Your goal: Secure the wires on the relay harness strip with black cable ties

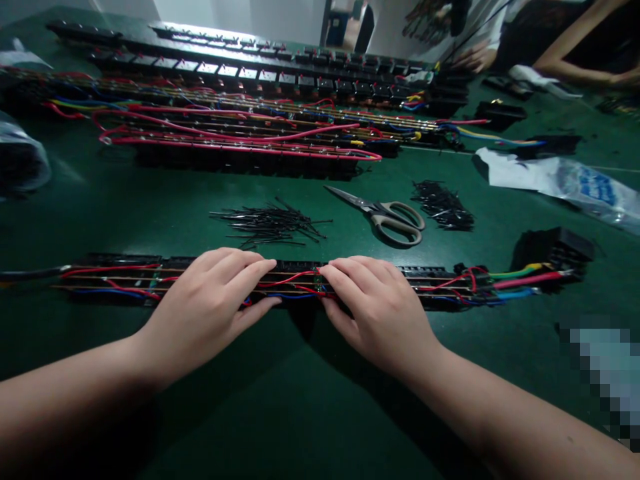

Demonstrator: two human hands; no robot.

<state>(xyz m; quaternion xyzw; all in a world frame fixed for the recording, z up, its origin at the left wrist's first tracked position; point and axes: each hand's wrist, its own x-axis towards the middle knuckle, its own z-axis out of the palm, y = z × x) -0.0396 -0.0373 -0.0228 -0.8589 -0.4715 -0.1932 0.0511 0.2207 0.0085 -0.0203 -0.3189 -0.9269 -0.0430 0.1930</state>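
A long black wired strip (290, 283) lies lengthwise across the green table, with red and blue wires and thin brass-coloured rods running along it. My left hand (210, 293) grips it left of the middle, thumb on the near edge and fingers over the far edge. Just right of the middle, my right hand (375, 297) holds it the same way, fingertips by a small green circuit board. At the strip's right end, yellow-green, red and blue wires lead towards a black block (555, 257). The parts of the strip under both palms are hidden.
Beyond the strip lie scissors (395, 223) between two piles of black cable ties (275, 223) (443, 205). More wired strips (250, 127) fill the table's far side. Plastic bags (565, 180) (20, 157) rest at both sides. Another person's arm (575, 53) is at upper right.
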